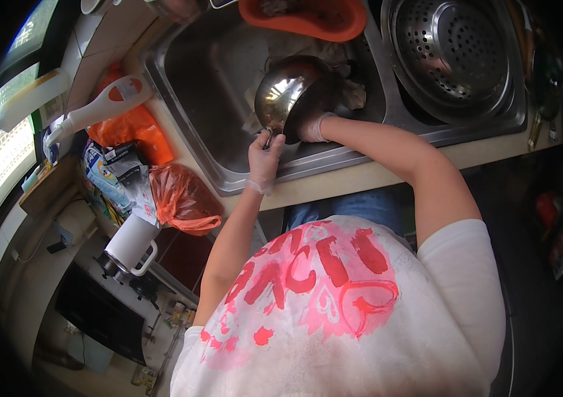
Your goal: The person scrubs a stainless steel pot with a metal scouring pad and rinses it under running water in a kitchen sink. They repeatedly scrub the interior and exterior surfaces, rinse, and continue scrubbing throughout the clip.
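Observation:
A shiny metal pan or bowl point(289, 92) is tilted on its side over the left basin of a stainless steel sink point(202, 149). My left hand point(265, 154), in a clear thin glove, grips its handle at the near edge. My right hand point(315, 128), gloved too, reaches into the pan's hollow side; its fingers are hidden, so its hold cannot be told. Crumpled pale pieces point(353, 94), perhaps cloth or paper, lie in the basin behind the pan.
An orange plastic basin point(306, 22) sits at the sink's far side. A perforated steel colander point(455, 54) fills the right basin. Left of the sink are a white bottle point(112, 101), orange and red plastic bags point(182, 196) and a white mug point(132, 243).

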`<state>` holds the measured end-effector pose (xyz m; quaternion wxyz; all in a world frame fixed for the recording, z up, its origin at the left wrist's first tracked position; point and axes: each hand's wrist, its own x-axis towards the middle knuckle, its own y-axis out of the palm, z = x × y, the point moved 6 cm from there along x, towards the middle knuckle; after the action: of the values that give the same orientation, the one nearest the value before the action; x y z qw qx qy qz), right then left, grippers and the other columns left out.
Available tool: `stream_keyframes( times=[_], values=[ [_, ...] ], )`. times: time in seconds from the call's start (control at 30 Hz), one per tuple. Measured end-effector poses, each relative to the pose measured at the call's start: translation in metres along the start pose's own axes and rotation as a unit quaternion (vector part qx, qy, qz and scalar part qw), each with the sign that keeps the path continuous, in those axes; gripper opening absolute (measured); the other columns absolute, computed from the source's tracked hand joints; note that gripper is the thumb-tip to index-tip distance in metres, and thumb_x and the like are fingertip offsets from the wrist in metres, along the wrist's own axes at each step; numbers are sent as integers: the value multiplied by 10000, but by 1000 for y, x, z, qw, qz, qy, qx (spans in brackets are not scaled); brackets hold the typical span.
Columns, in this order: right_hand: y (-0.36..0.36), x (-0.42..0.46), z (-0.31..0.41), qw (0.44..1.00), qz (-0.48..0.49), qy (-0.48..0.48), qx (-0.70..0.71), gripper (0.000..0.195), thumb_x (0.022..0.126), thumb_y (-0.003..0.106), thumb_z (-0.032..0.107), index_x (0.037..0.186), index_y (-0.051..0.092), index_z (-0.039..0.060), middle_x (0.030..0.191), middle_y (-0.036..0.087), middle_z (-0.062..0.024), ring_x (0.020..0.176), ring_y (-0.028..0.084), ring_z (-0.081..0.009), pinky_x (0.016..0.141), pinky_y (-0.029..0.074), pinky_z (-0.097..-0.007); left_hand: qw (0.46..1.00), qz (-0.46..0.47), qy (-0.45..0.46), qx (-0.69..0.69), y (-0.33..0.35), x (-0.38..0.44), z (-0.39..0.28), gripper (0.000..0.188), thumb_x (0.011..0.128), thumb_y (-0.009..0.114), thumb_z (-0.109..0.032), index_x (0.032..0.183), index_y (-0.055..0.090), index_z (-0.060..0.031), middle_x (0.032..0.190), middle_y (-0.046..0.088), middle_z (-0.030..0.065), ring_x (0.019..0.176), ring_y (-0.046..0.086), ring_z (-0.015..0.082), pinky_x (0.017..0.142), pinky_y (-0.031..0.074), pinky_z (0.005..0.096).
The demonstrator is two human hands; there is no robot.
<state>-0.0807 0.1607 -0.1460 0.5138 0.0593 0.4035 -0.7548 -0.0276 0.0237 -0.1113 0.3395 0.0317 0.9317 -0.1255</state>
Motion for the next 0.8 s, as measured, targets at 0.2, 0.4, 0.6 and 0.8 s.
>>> stream_keyframes(
  times=[0.2,0.4,0.6,0.8],
  values=[
    [9,6,-12,994,-29,92,50,414,847,529,210,1238,585,85,1277,558,-160,1184,530,-291,988,416,-356,1000,0,-14,-16,0,1,2,178,895,626,-160,765,525,-95,628,442,-76,515,367,24,441,289,203],
    [22,12,-7,996,40,76,40,428,853,540,226,1248,574,65,1296,549,-144,1183,530,-297,980,421,-361,1000,8,-4,-22,0,3,2,177,899,620,-167,767,528,-94,629,441,-75,519,362,24,446,287,203],
    [7,7,4,996,62,60,-12,539,881,482,432,1290,539,86,1324,524,-151,1224,501,-273,995,399,-346,1000,-3,-20,-12,0,0,2,167,899,622,-178,783,543,-87,636,453,-72,523,371,28,453,292,204],
    [22,17,-8,990,41,91,96,524,868,498,446,1264,567,110,1281,555,-161,1188,528,-285,993,400,-339,1000,4,-6,-12,-1,1,0,137,892,633,-189,831,575,-80,641,470,-70,525,383,29,458,296,201]
  ],
)
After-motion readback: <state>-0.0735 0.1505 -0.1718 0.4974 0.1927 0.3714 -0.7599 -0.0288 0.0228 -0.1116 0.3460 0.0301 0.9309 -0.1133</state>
